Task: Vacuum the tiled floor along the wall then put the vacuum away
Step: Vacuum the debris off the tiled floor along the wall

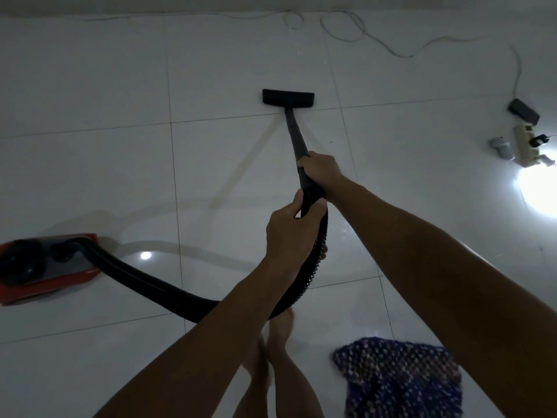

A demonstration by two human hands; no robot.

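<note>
Right hand (318, 168) grips wand (297, 137); left hand (289, 230) grips hose (313, 260). Nozzle (287, 97) rests on floor (120, 86).

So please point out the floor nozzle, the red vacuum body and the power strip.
floor nozzle (287, 97): head view, middle of its black bar.
red vacuum body (60, 280): head view, red front edge.
power strip (524, 144): head view, its white casing.

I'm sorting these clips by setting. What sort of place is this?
Probably a room in a home, dimly lit: glossy white floor tiles, a red canister vacuum with its hose, and a power strip with cables lying near the wall.
</note>
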